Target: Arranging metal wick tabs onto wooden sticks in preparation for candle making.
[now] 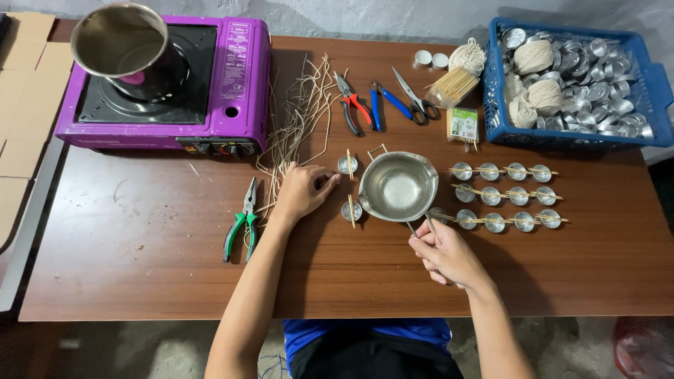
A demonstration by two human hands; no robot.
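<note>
On the worktop (140,267) a small pan (398,186) sits at the middle. To its right lie three rows of metal cups (503,196), each row on sticks. To its left are two single cups (349,188), then a heap of wicks (298,119) and pliers (241,221). Behind, at the far left, a stove (232,77) carries a pot (121,41). Behind the pan lie cutters and scissors (414,98); at the far right stands a basket (653,91) holding cups and string balls.

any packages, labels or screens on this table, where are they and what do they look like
Small box of sticks: left of the blue basket, rectangular, green and white.
Side label: right part of the purple stove, white print on purple.
No screens in view.
</note>
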